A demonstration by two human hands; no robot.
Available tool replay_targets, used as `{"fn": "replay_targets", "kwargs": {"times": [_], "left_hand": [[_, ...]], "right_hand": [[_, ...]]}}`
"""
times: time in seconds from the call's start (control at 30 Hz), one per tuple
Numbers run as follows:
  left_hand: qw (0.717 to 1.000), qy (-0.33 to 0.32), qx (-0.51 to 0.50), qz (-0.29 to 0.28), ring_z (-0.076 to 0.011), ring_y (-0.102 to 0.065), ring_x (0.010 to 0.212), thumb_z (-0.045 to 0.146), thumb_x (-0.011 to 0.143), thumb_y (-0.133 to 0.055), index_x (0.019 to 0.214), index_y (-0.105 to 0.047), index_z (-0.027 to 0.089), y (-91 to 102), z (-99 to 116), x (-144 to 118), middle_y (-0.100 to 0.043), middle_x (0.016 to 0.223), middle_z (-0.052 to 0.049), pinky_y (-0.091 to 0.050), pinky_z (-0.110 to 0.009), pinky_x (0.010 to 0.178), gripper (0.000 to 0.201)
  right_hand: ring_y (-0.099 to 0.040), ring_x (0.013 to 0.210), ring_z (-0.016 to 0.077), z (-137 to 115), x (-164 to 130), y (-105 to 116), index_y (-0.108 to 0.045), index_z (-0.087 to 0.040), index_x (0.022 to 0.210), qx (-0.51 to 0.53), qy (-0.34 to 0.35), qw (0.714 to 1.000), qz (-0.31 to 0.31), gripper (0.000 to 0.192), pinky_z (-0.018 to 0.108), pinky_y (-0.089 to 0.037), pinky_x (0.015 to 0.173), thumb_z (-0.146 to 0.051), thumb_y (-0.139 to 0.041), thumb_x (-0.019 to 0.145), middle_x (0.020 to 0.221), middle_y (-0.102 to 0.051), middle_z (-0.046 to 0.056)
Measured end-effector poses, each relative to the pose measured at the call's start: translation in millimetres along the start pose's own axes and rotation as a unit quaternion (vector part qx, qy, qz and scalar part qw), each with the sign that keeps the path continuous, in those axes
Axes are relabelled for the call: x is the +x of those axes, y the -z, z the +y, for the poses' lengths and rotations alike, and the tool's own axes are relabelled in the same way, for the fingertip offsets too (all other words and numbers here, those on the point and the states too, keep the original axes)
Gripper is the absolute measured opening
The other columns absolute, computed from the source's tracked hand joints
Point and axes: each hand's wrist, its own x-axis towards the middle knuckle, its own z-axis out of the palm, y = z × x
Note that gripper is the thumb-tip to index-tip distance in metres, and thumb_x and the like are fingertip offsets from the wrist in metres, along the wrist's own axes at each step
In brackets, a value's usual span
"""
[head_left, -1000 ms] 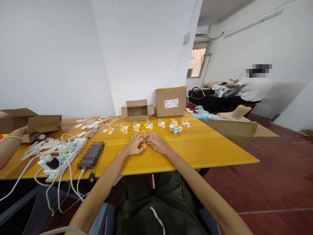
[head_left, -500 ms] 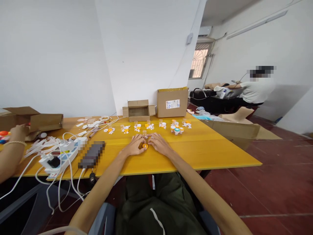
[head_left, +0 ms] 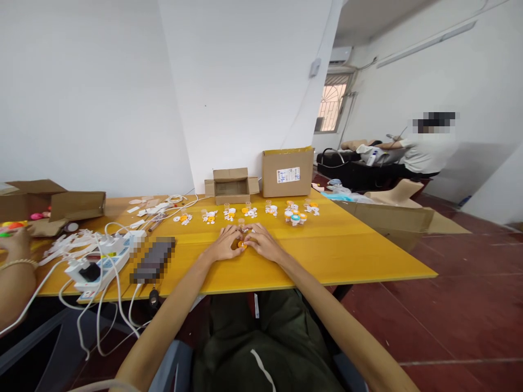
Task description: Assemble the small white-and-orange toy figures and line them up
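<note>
Both my hands rest on the yellow table with their fingertips meeting over a small orange cap. My left hand touches the cap from the left, and my right hand from the right. Just beyond my fingers stands a small clear vial. Further back runs a row of small vials with white and orange caps. Whether either hand truly grips the cap is hidden by the fingers.
Two cardboard boxes stand at the table's back edge. A power strip with white cables and a dark flat object lie to the left. A co-worker's hand holds colourful pieces at far left. Another person sits in the back right.
My fingertips have drawn closer together over the orange cap. The co-worker's hand at the left has pulled back from the cardboard box, holding colourful pieces.
</note>
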Motion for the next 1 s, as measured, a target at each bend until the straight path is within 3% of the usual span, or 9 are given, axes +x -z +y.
{"fn": "replay_targets", "kwargs": {"times": [1.0], "left_hand": [[1.000,0.002,-0.013,-0.002,-0.0286,-0.048,0.112,0.043,0.088,-0.056,0.096,-0.060,0.026,4.0,3.6,-0.2,-0.057,0.118,-0.007,-0.039,-0.052,0.102,0.019]], "right_hand": [[-0.055,0.119,0.0257,-2.2,0.2,-0.3,-0.072,-0.024,0.083,-0.010,-0.002,1.000,-0.018,0.011,0.050,-0.045,0.101,-0.019,-0.064,0.088,0.123,-0.063,0.008]]}}
